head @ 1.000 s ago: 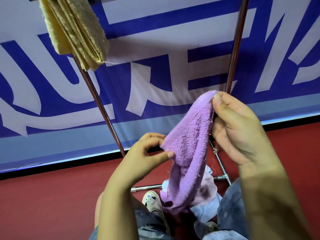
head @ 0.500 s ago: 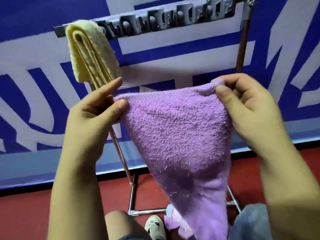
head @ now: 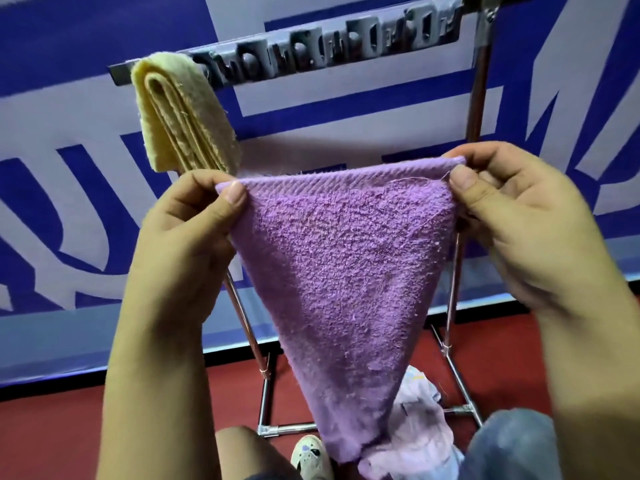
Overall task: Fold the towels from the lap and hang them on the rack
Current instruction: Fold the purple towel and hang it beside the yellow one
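A purple towel (head: 341, 265) hangs spread in front of me, its top edge stretched level and its lower part tapering down to my lap. My left hand (head: 188, 233) pinches the towel's top left corner between thumb and fingers. My right hand (head: 512, 216) pinches the top right corner the same way. Behind them stands the metal rack (head: 329, 46), its notched top bar running across the upper frame. A folded yellow towel (head: 183, 112) hangs over the bar's left end.
More pale cloth (head: 420, 427) lies bunched on my lap, lower right. The rack's slanted legs (head: 450, 368) and bottom crossbar stand on a red floor (head: 52, 434). A blue and white banner (head: 346, 105) fills the wall behind. A shoe (head: 311, 459) shows at the bottom.
My hands have pulled apart and levelled the purple towel's top edge, stretching it wider. A second ago the towel hung bunched between them lower down. The view has tilted up to the rack bar.
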`<action>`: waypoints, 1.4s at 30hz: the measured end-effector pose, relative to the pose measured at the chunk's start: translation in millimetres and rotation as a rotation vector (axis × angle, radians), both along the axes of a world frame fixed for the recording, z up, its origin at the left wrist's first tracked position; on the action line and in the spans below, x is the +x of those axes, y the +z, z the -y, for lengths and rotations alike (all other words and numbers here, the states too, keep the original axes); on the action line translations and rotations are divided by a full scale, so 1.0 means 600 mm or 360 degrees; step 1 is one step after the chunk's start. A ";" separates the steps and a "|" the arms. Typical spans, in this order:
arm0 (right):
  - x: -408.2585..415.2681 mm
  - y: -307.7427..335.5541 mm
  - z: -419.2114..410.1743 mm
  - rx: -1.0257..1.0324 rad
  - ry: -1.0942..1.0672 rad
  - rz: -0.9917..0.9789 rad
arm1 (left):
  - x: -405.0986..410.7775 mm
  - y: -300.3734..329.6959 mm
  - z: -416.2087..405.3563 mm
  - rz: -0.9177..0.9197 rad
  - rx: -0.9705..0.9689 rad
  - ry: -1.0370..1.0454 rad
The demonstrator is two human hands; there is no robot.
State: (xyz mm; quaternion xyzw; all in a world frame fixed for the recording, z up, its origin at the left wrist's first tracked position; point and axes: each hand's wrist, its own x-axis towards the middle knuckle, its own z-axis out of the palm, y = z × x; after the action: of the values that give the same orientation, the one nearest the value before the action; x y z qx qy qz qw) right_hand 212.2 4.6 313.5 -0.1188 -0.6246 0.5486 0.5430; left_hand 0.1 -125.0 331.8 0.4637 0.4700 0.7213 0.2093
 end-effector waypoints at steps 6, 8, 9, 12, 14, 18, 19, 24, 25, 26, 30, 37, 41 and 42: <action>-0.012 -0.012 -0.009 -0.0398 0.0243 -0.0001 | -0.001 -0.021 -0.019 0.0256 -0.0265 0.0033; -0.024 -0.026 -0.017 -0.0597 0.0228 0.0025 | 0.006 -0.032 -0.028 0.0398 -0.0296 0.0016; -0.029 -0.032 -0.018 -0.0666 0.0185 0.0040 | 0.008 -0.038 -0.033 0.0465 -0.0302 0.0029; -0.047 -0.051 -0.016 -0.0748 -0.0059 0.0034 | 0.017 -0.062 -0.049 0.0619 -0.0320 0.0197; -0.058 -0.064 -0.012 -0.0710 -0.0290 0.0034 | 0.034 -0.079 -0.058 0.0648 -0.0322 0.0275; -0.070 -0.081 0.008 -0.0460 -0.0733 0.0127 | 0.078 -0.100 -0.065 0.0745 -0.0253 0.0310; -0.071 -0.081 0.017 -0.0409 -0.0801 0.0145 | 0.088 -0.102 -0.064 0.0764 -0.0238 0.0316; -0.077 -0.084 0.064 -0.0224 -0.0907 0.0237 | 0.131 -0.096 -0.057 0.0643 -0.0191 0.0346; -0.079 -0.084 0.072 -0.0192 -0.0882 0.0238 | 0.138 -0.094 -0.054 0.0593 -0.0201 0.0353; -0.081 -0.083 0.080 -0.0163 -0.0861 0.0240 | 0.143 -0.092 -0.051 0.0536 -0.0221 0.0364; -0.082 -0.075 0.101 -0.0056 -0.0788 0.0229 | 0.151 -0.088 -0.037 0.0395 -0.0267 0.0359; -0.083 -0.071 0.108 0.0092 -0.0776 0.0231 | 0.152 -0.081 -0.025 0.0375 -0.0248 0.0294; -0.084 -0.074 0.110 0.0096 -0.0739 0.0217 | 0.153 -0.082 -0.019 0.0334 -0.0223 0.0269; -0.083 -0.074 0.110 0.0078 -0.0692 0.0200 | 0.153 -0.082 -0.018 0.0329 -0.0208 0.0268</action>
State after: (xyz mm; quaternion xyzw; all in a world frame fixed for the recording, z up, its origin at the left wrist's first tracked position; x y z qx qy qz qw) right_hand 162.3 -61.7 268.8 -0.2713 -0.6301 0.3947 0.6112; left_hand 92.0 -114.4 282.6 0.3312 0.5291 0.7482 0.2250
